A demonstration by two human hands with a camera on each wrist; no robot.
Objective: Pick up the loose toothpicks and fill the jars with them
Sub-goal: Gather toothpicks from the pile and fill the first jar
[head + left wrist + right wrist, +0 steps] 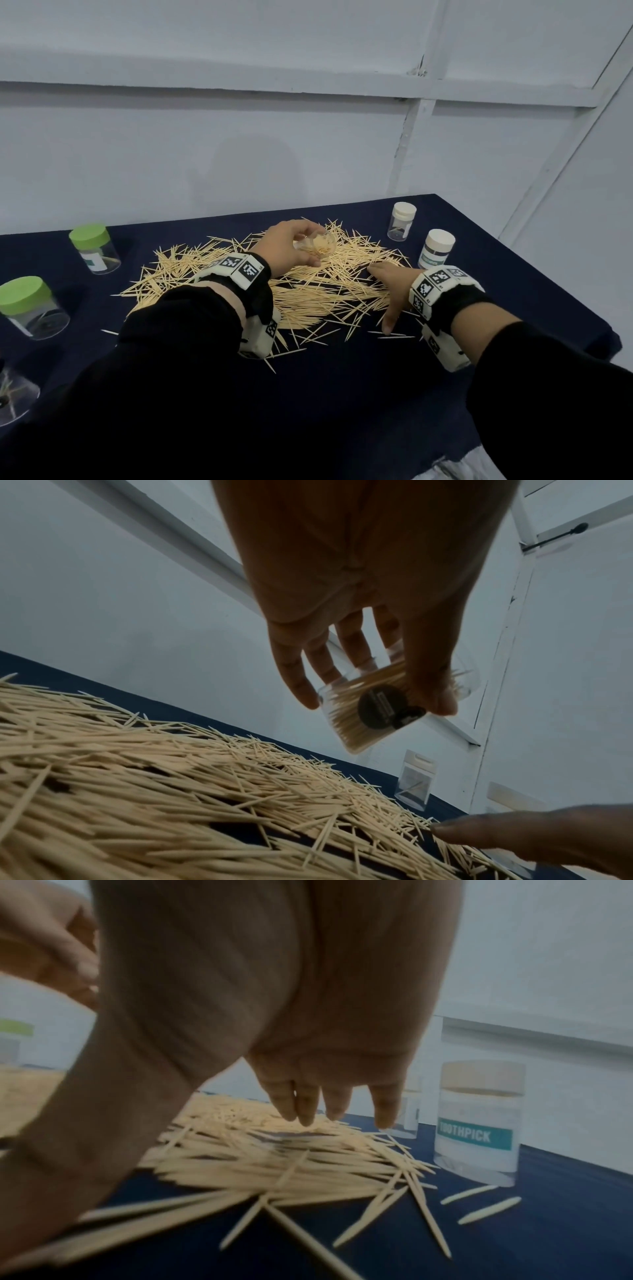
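Left hand (287,247) grip clamped on an open clear jar (315,245), part-filled with toothpicks, held tilted above the far side of the pile (308,291). Right hand (390,291) fingers apart and spread, tips down on loose toothpicks at the pile's right edge. Capped jars stand left and right on the bench (342,394).

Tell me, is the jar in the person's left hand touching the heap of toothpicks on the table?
Apart. The left wrist view shows the clear jar held up in the left hand, with wall visible between it and the toothpick heap.
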